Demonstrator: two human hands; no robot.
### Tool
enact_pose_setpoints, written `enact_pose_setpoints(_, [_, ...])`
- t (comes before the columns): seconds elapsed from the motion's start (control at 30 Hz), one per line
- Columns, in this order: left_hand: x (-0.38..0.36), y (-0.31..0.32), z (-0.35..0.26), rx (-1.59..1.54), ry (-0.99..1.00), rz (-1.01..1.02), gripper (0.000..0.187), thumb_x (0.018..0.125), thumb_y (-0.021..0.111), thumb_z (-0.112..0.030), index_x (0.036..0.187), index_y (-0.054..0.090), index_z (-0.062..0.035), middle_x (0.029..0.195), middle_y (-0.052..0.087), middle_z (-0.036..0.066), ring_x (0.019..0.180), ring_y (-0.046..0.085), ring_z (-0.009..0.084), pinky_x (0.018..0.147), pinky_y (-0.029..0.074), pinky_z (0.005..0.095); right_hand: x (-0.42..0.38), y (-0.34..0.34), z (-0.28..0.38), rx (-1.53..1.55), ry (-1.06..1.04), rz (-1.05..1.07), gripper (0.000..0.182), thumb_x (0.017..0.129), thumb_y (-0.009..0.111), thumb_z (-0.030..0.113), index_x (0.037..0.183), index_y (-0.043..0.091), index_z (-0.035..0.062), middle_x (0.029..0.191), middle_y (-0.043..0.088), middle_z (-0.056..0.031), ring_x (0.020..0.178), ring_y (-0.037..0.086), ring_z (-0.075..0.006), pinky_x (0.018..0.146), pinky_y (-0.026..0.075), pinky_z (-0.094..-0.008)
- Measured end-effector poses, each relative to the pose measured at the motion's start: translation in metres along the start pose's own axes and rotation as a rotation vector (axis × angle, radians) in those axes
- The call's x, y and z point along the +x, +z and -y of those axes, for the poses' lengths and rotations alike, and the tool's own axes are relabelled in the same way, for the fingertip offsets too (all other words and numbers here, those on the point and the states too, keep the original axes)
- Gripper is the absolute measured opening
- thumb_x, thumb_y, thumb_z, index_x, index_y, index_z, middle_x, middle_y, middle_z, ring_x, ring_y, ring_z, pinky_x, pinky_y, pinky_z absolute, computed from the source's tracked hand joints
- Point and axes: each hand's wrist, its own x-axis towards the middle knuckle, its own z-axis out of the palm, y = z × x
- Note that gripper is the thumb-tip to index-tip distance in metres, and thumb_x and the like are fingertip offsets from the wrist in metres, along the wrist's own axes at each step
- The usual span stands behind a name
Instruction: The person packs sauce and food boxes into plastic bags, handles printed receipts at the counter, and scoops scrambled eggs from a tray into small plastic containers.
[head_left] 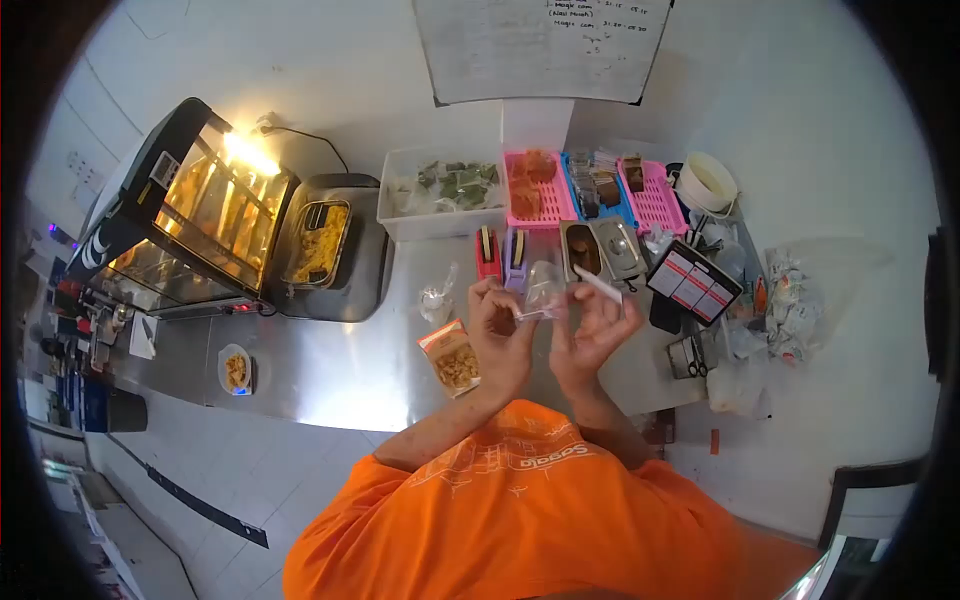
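Note:
Both hands are raised over the front of the steel counter, with a small clear plastic bag point(543, 288) between them. My left hand point(502, 325) pinches the bag's near edge between thumb and fingers. On the other side, my right hand point(592, 335) grips the same bag, its fingers curled. A flat white strip point(600, 284), perhaps a spoon handle, sticks out from among the right fingers. Just left of my left wrist stands an open orange-and-white box point(456, 362) of fried pieces of food. A knotted clear bag point(437, 297) lies behind that box.
Red point(488, 252) and purple tape dispensers point(515, 258) stand beyond my hands, beside a metal sauce container point(582, 250). A tablet point(695, 283) leans at the right. Leftward are a tub of green packets point(445, 215), a food tray point(322, 245) and a lit warming cabinet point(205, 215).

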Motion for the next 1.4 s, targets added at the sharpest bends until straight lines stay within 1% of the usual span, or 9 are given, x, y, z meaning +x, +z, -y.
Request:
enact_pose_setpoints(0.07, [0.008,0.016,-0.021,-0.27,-0.063,-0.245,0.03,0.08,0.065,0.009,0.097,0.049,-0.0094,0.102,0.045,0.005,0.085,0.05,0.0129,0.077,0.045,0.0246,-0.004,0.0,-0.003,-0.15,-0.084,-0.091,0.06,0.078,0.073,-0.003,0.121,0.033,0.0096,0.107,0.053,-0.0175,0.091,0.058,-0.0281,0.083,0.049,-0.0376])
enact_pose_setpoints(0.2, [0.008,-0.014,-0.001,0.511,0.097,0.278,0.031,0.075,0.066,0.007,0.099,0.05,-0.0048,0.091,0.052,0.011,0.081,0.056,0.0288,0.066,0.048,0.0337,0.024,-0.016,-0.005,-0.503,-0.644,0.328,0.052,0.081,0.066,-0.008,0.118,0.034,0.0085,0.094,0.052,-0.0148,0.08,0.061,-0.0231,0.067,0.048,-0.0317])
enact_pose_setpoints(0.3, [0.024,-0.017,-0.025,0.791,0.174,0.466,0.04,0.069,0.069,0.007,0.104,0.054,-0.0071,0.095,0.057,0.011,0.09,0.06,0.0284,0.078,0.049,0.0363,0.006,-0.044,-0.024,-0.7,-0.026,0.603,0.058,0.081,0.064,-0.009,0.123,0.03,0.0103,0.095,0.051,-0.0115,0.071,0.061,-0.0186,0.059,0.049,-0.0291])
enact_pose_setpoints(0.4, [0.032,-0.029,-0.025,0.78,0.309,0.581,0.042,0.071,0.071,0.005,0.109,0.056,-0.0066,0.102,0.062,0.011,0.098,0.061,0.0329,0.085,0.049,0.0389,-0.02,-0.033,-0.036,0.04,0.416,0.194,0.068,0.078,0.06,-0.013,0.133,0.028,0.0087,0.095,0.051,-0.0087,0.075,0.057,-0.0129,0.06,0.05,-0.0219])
enact_pose_setpoints(0.5, [0.01,-0.054,0.007,0.578,0.028,0.814,0.037,0.083,0.067,-0.002,0.119,0.056,-0.0053,0.108,0.062,0.011,0.097,0.063,0.0267,0.079,0.052,0.0351,-0.028,-0.037,-0.028,-0.037,0.667,0.354,0.08,0.078,0.062,-0.014,0.14,0.017,0.0107,0.1,0.047,-0.0068,0.071,0.056,-0.0108,0.063,0.051,-0.0208])
enact_pose_setpoints(0.63, [-0.038,-0.092,0.071,0.029,-0.528,0.586,0.032,0.087,0.068,-0.003,0.117,0.055,-0.0051,0.107,0.063,0.008,0.094,0.064,0.0183,0.075,0.054,0.0317,-0.026,-0.068,-0.06,0.397,0.925,0.654,0.091,0.08,0.068,-0.01,0.143,0.009,0.0186,0.109,0.051,-0.0109,0.075,0.061,-0.0141,0.065,0.054,-0.0267])
enact_pose_setpoints(0.77, [-0.057,-0.097,0.071,-0.196,-0.855,0.177,0.033,0.089,0.068,-0.008,0.117,0.052,-0.0078,0.105,0.062,0.007,0.092,0.065,0.0186,0.07,0.055,0.0295,-0.057,-0.119,-0.181,-0.215,0.503,0.027,0.08,0.087,0.068,0.006,0.142,0.014,0.026,0.118,0.052,-0.0134,0.09,0.063,-0.0197,0.077,0.052,-0.0321])
enact_pose_setpoints(0.87, [-0.057,-0.085,0.069,-0.151,-0.955,0.061,0.031,0.089,0.068,-0.012,0.115,0.051,-0.0092,0.106,0.061,0.006,0.092,0.065,0.0184,0.07,0.056,0.0291,-0.045,-0.147,-0.215,-0.104,0.846,-0.624,0.071,0.091,0.063,0.014,0.141,0.014,0.026,0.125,0.048,-0.014,0.101,0.062,-0.0273,0.086,0.05,-0.0417])
enact_pose_setpoints(1.4, [-0.058,-0.074,0.093,-0.099,-1.022,0.257,0.027,0.089,0.07,-0.01,0.11,0.053,-0.0119,0.109,0.061,0.003,0.094,0.065,0.0156,0.073,0.054,0.0307,-0.042,-0.126,-0.224,0.253,1.078,-1.002,0.067,0.094,0.055,0.016,0.143,0.011,0.0286,0.134,0.032,-0.0165,0.109,0.057,-0.0446,0.084,0.052,-0.0549])
